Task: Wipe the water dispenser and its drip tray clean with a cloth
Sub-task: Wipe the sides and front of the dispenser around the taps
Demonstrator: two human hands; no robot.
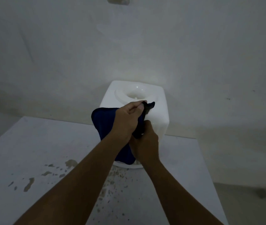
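A white tabletop water dispenser (158, 109) stands against the wall, its round bottle well open on top. A dark blue cloth (104, 120) hangs in front of its front face. My left hand (127, 119) pinches the cloth's upper corner near the dispenser's top edge. Just below and to the right, my right hand (147, 142) grips a lower fold of the same cloth. A sliver of the white drip tray (136, 166) shows under the cloth and my right wrist; most of it is hidden.
The dispenser sits on a white table (36, 146) with wet, dirty spots and splashes (30, 182) on its left and middle. A pale wall stands right behind. The table's right edge runs near the right forearm, with floor beyond.
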